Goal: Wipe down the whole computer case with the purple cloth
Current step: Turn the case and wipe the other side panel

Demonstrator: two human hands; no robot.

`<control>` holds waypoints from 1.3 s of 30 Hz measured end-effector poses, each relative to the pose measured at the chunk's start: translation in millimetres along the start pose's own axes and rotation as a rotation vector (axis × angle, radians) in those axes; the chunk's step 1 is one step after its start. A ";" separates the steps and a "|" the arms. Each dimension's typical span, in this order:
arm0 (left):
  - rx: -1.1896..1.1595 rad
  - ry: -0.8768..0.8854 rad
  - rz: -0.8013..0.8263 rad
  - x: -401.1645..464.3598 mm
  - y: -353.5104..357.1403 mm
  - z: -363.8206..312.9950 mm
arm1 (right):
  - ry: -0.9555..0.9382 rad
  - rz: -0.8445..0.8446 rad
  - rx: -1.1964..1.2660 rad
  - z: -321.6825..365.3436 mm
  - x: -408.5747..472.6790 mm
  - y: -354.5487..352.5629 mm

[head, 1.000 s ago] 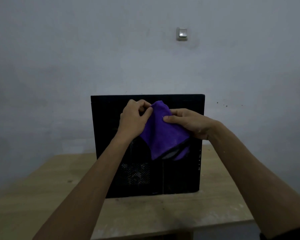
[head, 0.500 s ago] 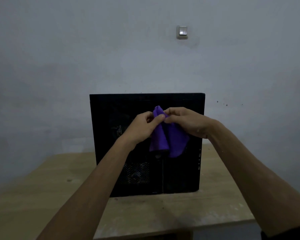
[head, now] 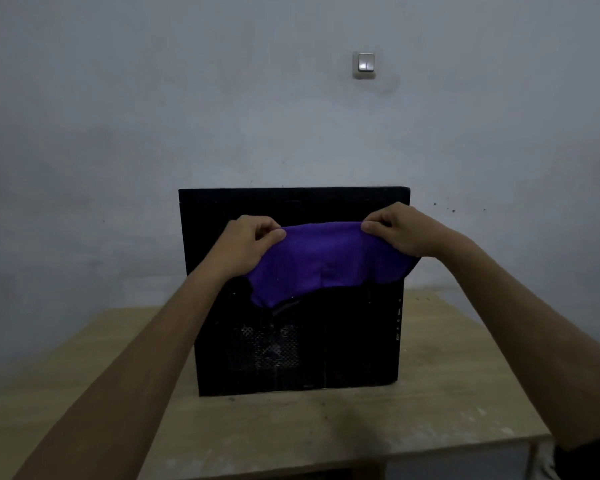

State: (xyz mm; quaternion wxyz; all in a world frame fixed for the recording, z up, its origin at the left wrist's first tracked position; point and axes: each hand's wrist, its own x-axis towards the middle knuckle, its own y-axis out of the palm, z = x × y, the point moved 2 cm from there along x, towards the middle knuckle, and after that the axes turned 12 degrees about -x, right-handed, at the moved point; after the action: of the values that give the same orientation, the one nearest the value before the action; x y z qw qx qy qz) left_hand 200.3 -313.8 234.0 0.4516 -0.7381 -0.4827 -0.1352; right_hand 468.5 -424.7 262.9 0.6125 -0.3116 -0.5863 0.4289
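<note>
Both hands up in front of the computer case (head: 291,341), purple cloth (head: 323,261) stretched between them. Left hand (head: 248,242) pinches the cloth's left top corner, right hand (head: 400,230) pinches the right top corner; fingers curled on fabric both sides. Cloth's long axis runs left-right, parallel to the case's top edge, hanging across the upper half of the panel facing the person. Lower edge sags lower on the left.

Case stands upright on the wooden counter (head: 447,393), toward its back, wall (head: 153,116) behind, light switch (head: 364,65) above.

Key relation: case lies straight beyond the cloth, both hands about equally near it. Can't tell whether the cloth touches the panel or hangs just off it. Looks like prep, wiping not yet begun; next is likely bunching or pressing it flat onto the panel.

Hard to read: room is dim, panel nearly black, only a mesh vent and small front ports on the right edge show. Far sides and back of the case hidden.
</note>
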 end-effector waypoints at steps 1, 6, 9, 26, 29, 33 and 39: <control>0.030 0.026 0.012 0.5 -2.0 -0.2 | -0.003 0.004 0.020 -0.7 0.3 1.1; 0.040 -0.005 0.147 3.3 -8.9 -0.8 | -0.003 -0.009 0.149 -4.1 3.7 -0.6; 0.054 -0.027 0.225 3.3 -14.9 -1.6 | -0.010 0.027 0.137 -5.5 5.0 -2.1; 0.080 -0.065 0.273 4.8 -44.8 -9.7 | -0.061 -0.050 0.231 -1.3 -1.8 15.0; 0.092 -0.056 0.285 6.0 -48.2 -9.7 | -0.024 0.016 0.293 -5.3 -3.3 13.3; 0.137 -0.012 0.304 6.9 -47.9 -6.6 | 0.010 0.135 0.242 -11.8 -3.9 11.7; 0.101 -0.057 0.312 5.9 -45.1 -2.8 | 0.086 0.078 0.139 -10.1 -6.2 2.3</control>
State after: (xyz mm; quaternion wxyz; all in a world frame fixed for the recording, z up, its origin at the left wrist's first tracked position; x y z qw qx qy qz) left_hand 166.3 -306.9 263.5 0.4898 -0.7840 -0.3810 -0.0178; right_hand 478.4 -427.9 256.9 0.6402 -0.3092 -0.5157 0.4782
